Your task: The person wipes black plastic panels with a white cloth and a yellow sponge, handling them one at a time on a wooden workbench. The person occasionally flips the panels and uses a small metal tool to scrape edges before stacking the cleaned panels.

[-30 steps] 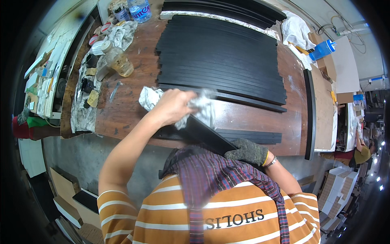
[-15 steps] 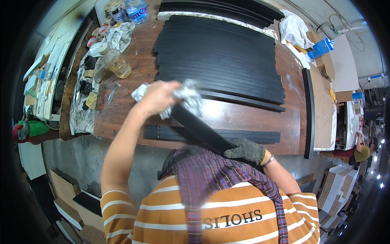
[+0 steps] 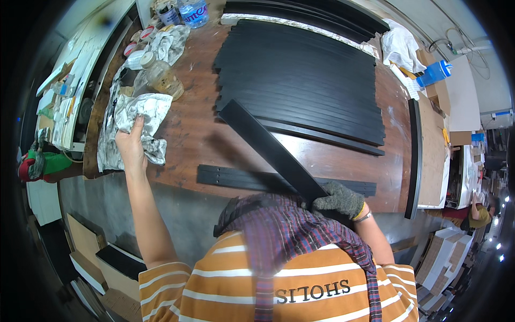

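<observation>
My bare left hand pinches a crumpled white cloth with grey stains, over the left end of the table. In a grey knitted glove with a yellow cuff, my right hand grips the near end of a long black strip. This strip slants up and to the left, its far end close to the left edge of a wide row of black strips. Beneath it, a flat black strip with small holes lies along the table's front edge. My right fingertips are partly hidden.
The brown wooden table carries a cloudy jar and a water bottle at the left. A blue bottle and a white cloth are at the back right. Another person shows at the far right.
My left hand has moved left with the cloth, away from the slanted strip's upper end. The right hand still grips the strip. The whole view has shifted slightly.
</observation>
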`<state>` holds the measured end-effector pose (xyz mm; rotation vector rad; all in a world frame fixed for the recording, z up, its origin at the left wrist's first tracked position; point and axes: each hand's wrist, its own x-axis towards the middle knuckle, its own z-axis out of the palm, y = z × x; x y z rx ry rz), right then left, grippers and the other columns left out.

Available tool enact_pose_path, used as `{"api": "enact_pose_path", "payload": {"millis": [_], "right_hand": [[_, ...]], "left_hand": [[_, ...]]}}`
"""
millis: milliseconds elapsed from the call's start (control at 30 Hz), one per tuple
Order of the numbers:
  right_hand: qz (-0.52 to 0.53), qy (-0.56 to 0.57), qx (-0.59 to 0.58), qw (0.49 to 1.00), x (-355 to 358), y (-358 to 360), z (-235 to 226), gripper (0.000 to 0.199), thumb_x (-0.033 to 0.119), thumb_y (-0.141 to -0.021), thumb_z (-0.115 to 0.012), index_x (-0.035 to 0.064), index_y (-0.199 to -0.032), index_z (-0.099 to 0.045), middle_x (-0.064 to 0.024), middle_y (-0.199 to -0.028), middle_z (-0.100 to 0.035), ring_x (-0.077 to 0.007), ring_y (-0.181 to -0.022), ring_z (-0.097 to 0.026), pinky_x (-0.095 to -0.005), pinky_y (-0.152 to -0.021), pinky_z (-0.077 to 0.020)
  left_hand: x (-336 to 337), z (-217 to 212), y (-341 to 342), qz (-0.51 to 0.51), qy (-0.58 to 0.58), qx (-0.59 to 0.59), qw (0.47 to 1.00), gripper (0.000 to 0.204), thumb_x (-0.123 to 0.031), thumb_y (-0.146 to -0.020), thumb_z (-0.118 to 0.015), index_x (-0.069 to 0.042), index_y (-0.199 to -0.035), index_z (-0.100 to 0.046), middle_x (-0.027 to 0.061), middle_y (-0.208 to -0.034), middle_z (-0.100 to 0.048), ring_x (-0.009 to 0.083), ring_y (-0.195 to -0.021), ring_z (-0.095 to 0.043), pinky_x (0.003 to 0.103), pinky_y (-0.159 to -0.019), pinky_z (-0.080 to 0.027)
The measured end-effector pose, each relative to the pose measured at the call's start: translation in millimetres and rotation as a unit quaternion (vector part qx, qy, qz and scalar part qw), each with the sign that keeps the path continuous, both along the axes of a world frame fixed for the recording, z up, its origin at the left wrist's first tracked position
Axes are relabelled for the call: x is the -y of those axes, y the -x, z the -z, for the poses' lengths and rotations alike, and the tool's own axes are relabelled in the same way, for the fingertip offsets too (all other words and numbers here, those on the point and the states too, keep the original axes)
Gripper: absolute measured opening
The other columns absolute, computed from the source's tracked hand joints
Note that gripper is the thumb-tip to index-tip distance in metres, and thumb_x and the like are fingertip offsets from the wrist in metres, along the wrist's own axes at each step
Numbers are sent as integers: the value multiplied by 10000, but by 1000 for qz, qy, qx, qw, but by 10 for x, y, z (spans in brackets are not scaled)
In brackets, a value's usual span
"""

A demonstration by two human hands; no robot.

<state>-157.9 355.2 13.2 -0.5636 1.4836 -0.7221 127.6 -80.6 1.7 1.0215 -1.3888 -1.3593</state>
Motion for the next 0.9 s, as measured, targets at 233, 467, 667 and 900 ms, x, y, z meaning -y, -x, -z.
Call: {"api": "enact_pose_path", "payload": {"millis": [233, 467, 667, 900], "right_hand": [[-205, 27, -476, 855, 439, 219, -113, 441, 443, -885, -699, 68, -1114, -742, -185, -999, -685, -383, -948, -664, -480, -855, -518], [-167, 81, -585, 790, 624, 433, 495, 288, 317, -835, -716, 79, -997, -718, -166, -979, -671, -368, -930, -666, -493, -804, -530], [-61, 131, -666, 731, 745, 328, 567, 279, 208, -788, -741, 102, -1039, -683, -128, -1004, -658, -339, -962, -643, -463, -799, -529], [-198, 40, -451, 869, 243, 290, 452, 402, 412, -886, -733, 119, -1161, -742, -117, -1118, -720, -306, -1057, -673, -410, -922, -535]], "left_hand": [[-147, -42, -248, -58, 8, 1, 998, 196, -86, -935, -750, 51, -1068, -708, 62, -1017, -713, 123, -876, -635, 285, -789, -485], [-259, 103, -391, -46, 5, 14, 999, 275, -59, -972, -686, 67, -1214, -656, 87, -1158, -697, 150, -1005, -650, 305, -876, -509], [-405, 99, -375, -61, -15, 1, 998, 187, -52, -950, -720, 47, -1108, -704, 54, -1055, -712, 117, -905, -634, 283, -826, -495], [-458, 146, -340, -34, -17, 16, 999, 309, -40, -956, -697, 53, -1246, -646, 85, -1179, -696, 156, -1015, -658, 315, -911, -509]]}}
